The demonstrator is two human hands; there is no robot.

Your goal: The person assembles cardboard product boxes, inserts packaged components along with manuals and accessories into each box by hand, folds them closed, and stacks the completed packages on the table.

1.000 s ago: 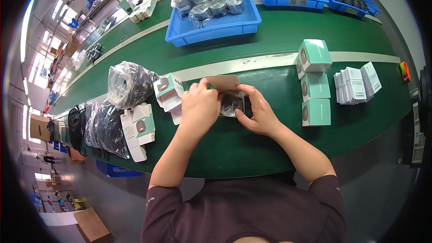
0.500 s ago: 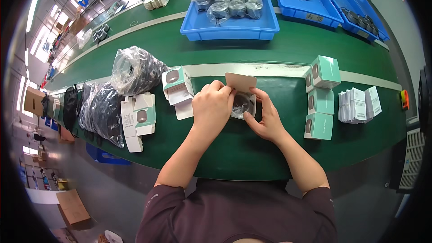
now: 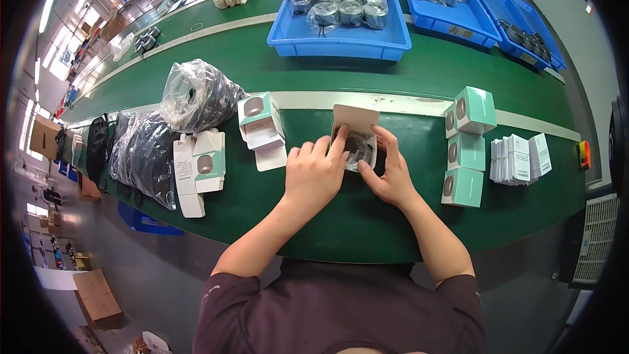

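Note:
A small carton (image 3: 356,116) stands on the green bench in front of me, its pale lid flap raised at the far side. Inside it lies a dark round item in clear plastic wrap (image 3: 358,149), partly hidden by my fingers. My left hand (image 3: 316,172) is at the carton's left side, fingers apart and stretched out, index fingertip at the inner edge by the flap. Around the right side goes my right hand (image 3: 391,176), thumb on the near edge and fingers along the wall, gripping the carton.
Closed green-and-white boxes (image 3: 464,187) stand at right beside a stack of white leaflets (image 3: 511,160). To the left are opened cartons (image 3: 262,121), flattened cartons (image 3: 190,177) and bagged dark items (image 3: 196,95). Blue trays (image 3: 337,48) with wrapped round items stand behind.
My left hand has gone from a closed pinch near the flap to outstretched fingers at the carton's opening. My right hand keeps its hold on the carton.

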